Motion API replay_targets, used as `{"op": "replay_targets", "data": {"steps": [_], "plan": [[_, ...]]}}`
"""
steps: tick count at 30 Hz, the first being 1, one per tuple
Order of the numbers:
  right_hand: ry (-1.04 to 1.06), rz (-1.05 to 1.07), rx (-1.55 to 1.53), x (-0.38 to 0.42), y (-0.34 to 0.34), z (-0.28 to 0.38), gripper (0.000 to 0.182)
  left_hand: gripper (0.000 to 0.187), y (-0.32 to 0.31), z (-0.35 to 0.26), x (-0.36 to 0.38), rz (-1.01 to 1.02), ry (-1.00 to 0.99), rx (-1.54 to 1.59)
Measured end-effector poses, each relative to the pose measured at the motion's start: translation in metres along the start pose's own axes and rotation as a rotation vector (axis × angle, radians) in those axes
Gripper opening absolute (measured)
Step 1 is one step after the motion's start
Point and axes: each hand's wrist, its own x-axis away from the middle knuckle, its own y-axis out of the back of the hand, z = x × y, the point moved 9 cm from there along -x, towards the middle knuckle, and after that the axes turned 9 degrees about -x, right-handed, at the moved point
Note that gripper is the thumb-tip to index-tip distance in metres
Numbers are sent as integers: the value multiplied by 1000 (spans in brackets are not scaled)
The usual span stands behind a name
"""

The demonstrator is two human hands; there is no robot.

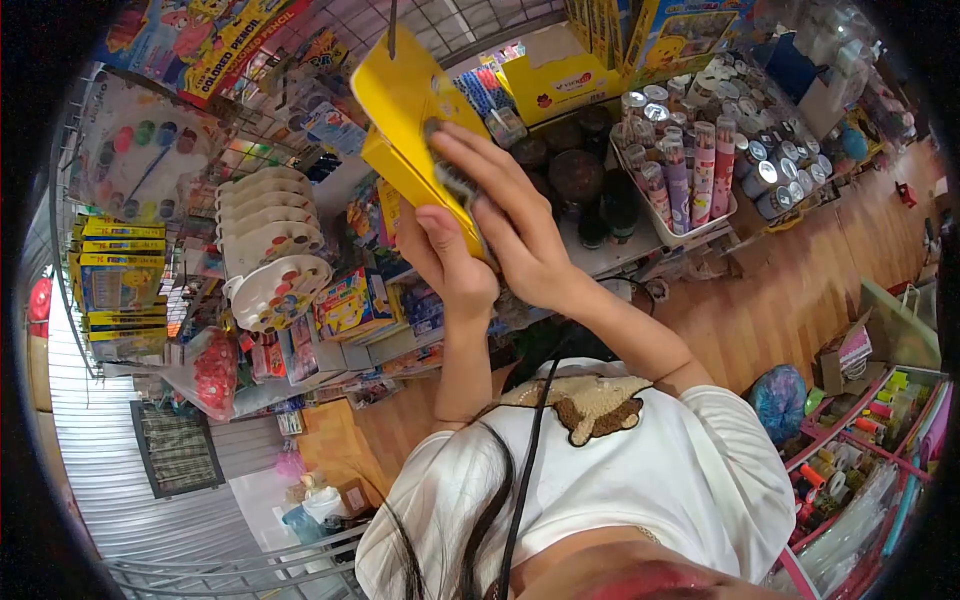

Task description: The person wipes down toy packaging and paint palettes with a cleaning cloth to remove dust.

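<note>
Currently, a yellow cardboard box with a raised flap (408, 128) is held up, tilted, in front of crowded shelving. The left hand (452, 262) grips its lower end, thumb uppermost; the right hand (522, 222) lies against its side with fingers extended, how firmly I cannot tell. Right of the hands, a white plastic basket (692, 236) holds slim patterned tubes (704, 170); left, white oval paint palettes (272, 240) hang stacked.

Yellow box (408, 165) partly behind hands (522, 222); pencil pack (215, 45) cropped at top.
</note>
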Motion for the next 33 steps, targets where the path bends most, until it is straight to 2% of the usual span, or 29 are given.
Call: {"op": "replay_targets", "data": {"steps": [3, 6, 7, 10, 13, 16, 19, 22, 24, 26, 29, 33], "plan": [[163, 163, 29, -21, -14, 28, 45, 42, 5, 2, 11, -71, 51, -31], [270, 128, -38, -50, -13, 23, 43, 41, 4, 4, 5, -11, 36, 22], [273, 114, -13, -59, -12, 18, 39, 40, 5, 3, 5, -57, 26, -5], [257, 13, 82, -77, -2, -25, 37, 40, -1, -1, 2, -16, 46, 90], [-25, -44, -67, -73, 10, -96, 37, 44, -5, -5, 1, 34, -9, 32], [-168, -52, -96, -38, 12, -99, 37, 45, -4, 0, -1, 59, -4, -4], [-34, -14, 5, -10, 6, -40, 38, 46, -4, 0, -3, 56, 34, 45], [83, 88, 35, -20, -6, 9, 38, 50, -1, 6, -1, 6, 75, 91], [129, 43, 36, -37, -5, -4, 37, 48, 4, 9, 1, -47, 86, 54], [137, -22, 62, -57, 1, -26, 36, 46, -2, 9, 2, -12, 59, 101], [69, -27, 58, -81, 10, -82, 36, 42, -7, 2, 1, 18, 24, 142], [-97, -24, -26, -66, 18, -122, 36, 39, -9, -3, 2, 62, -14, 3]]}}
